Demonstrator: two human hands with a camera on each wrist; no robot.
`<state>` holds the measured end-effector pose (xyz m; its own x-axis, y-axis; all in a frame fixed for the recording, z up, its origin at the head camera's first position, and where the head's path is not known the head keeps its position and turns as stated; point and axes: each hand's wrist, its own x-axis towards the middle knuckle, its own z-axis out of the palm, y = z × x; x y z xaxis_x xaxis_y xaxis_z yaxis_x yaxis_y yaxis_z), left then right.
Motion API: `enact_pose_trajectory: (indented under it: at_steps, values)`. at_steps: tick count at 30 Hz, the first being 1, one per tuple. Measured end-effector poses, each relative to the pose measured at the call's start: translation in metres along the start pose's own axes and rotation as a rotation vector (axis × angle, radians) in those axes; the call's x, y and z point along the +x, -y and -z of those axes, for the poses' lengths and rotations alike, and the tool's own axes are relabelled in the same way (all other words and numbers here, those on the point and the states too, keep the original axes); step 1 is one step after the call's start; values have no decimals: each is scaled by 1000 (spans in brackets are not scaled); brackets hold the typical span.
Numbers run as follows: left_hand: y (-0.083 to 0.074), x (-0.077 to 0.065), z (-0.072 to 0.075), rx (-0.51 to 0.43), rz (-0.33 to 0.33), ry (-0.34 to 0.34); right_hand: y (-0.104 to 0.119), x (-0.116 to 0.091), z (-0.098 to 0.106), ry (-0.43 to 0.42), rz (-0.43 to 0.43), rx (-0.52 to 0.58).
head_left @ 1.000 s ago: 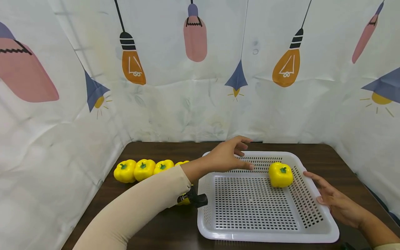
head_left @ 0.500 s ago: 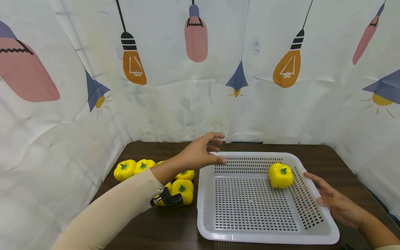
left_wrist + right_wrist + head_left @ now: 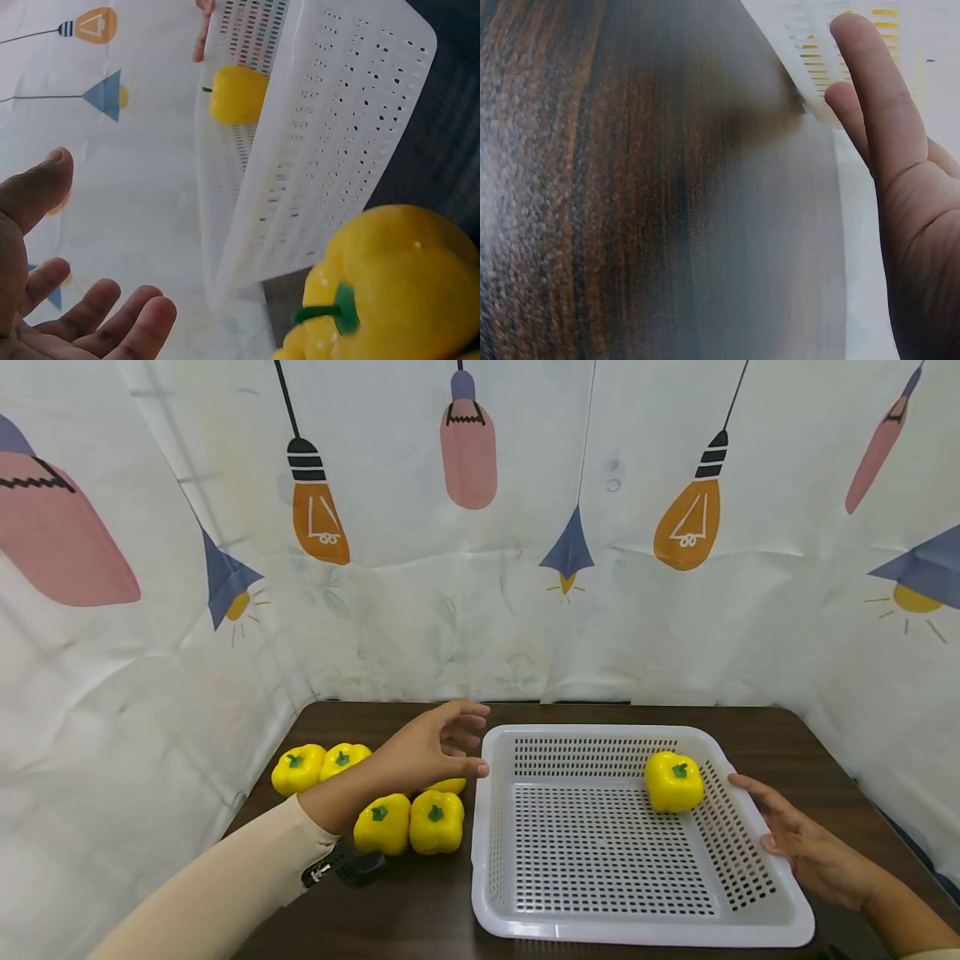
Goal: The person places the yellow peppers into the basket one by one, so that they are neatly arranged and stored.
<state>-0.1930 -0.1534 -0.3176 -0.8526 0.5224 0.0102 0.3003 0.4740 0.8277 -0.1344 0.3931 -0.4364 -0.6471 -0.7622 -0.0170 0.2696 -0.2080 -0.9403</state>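
White basket (image 3: 637,932), long axis left-right, yellow pepper (image 3: 672,789) inside, stem (image 3: 680,770) up

The yellow peppers (image 3: 437,822) look like smooth, glossy plastic, and the white basket (image 3: 600,931) is perforated, faintly shiny plastic. The worktop (image 3: 420,906) shows a dark wood grain under a soft sheen. The sleeve (image 3: 210,877) is matt cloth, the backdrop (image 3: 450,618) a creased sheet.

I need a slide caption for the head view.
Left hand near yellow peppers; right hand at white basket containing one pepper.
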Motion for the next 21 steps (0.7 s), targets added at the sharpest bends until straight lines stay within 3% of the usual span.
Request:
enact_pose_trajectory:
  at_steps: [9, 21]
  values:
    - [20, -27, 16, -44, 52, -45, -1, -1, 4, -36, -26, -63]
    - [40, -56, 24, -73, 58, -18, 0, -1, 3, -76, -44, -70]
